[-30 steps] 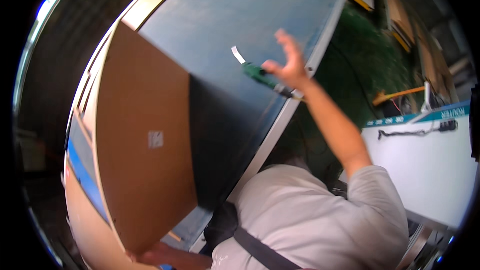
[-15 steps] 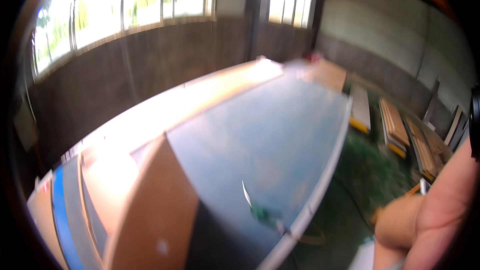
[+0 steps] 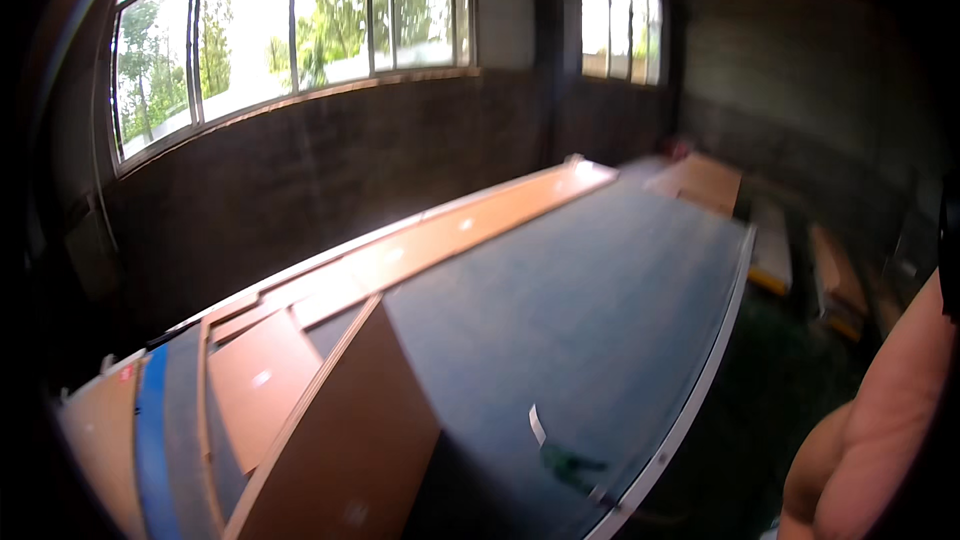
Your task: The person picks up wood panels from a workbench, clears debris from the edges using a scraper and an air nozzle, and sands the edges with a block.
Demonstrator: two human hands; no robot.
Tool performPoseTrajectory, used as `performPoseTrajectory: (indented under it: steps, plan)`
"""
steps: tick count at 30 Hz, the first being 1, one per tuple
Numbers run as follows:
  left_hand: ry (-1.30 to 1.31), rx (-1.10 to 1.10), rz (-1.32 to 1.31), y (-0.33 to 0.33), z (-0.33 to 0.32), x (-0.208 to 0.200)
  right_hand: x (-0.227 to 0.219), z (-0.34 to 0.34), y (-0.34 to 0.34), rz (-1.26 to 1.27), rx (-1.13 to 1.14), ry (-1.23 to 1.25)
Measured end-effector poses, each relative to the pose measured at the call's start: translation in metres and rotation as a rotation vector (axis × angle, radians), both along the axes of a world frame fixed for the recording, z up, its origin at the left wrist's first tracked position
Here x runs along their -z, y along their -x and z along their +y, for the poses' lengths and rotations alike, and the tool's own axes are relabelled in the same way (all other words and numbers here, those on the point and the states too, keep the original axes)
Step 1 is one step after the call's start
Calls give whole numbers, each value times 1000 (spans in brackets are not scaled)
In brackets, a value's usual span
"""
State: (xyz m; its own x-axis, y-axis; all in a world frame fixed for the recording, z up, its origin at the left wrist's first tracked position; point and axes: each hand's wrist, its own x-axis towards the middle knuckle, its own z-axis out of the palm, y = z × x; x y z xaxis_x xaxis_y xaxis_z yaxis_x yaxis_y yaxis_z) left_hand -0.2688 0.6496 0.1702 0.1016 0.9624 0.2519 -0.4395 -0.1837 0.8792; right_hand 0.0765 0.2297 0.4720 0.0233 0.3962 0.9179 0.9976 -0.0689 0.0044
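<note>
My bare right arm [image 3: 885,420] shows at the lower right edge, bent, its hand out of the picture. My left hand is out of view too. Nearest the arm is the long white edge [image 3: 702,395] of a large table with a dark blue-grey top [image 3: 570,300]. On that top, close to this edge, lies a green tool [image 3: 570,464] with a pale, narrow piece at one end; blur hides its exact kind. A brown board [image 3: 345,440] stands on edge or tilted on the table's near part, casting a dark shadow.
Flat brown panels [image 3: 440,238] line the table's far side, and another panel [image 3: 262,375] lies beside the standing board. A blue strip [image 3: 155,440] crosses the left end. Stacked boards [image 3: 835,275] are on the green floor at right. Windows [image 3: 290,30] open the wall beyond.
My view has swung, so the table, boards and windows sit further right and lower. The right arm shows less, nearer the right edge. The picture is darker and sharper.
</note>
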Motion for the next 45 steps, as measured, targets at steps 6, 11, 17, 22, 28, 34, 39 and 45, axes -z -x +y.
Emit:
performPoseTrajectory:
  steps: [6,11,17,22,28,34,39,45]
  plan:
    - [64,-101,-92,-33,-33,-68,117,41,-53,468,67,-7]
    - [-3,-79,101,-35,-45,-79,424,13,-65,843,938,797]
    - [-188,-114,255,-27,-39,-77,438,7,-51,865,832,895]
    - [-107,-172,241,-36,-45,-85,303,44,-74,1071,406,443]
    - [-102,-264,252,-35,-47,-91,131,115,-17,1032,-57,754]
    - [-117,-252,237,-36,-31,-78,123,126,64,658,-334,1131]
    - [-70,-74,195,-27,-11,-82,155,135,81,684,-412,1125]
    - [-152,69,120,18,62,-26,200,86,70,1144,-703,1249]
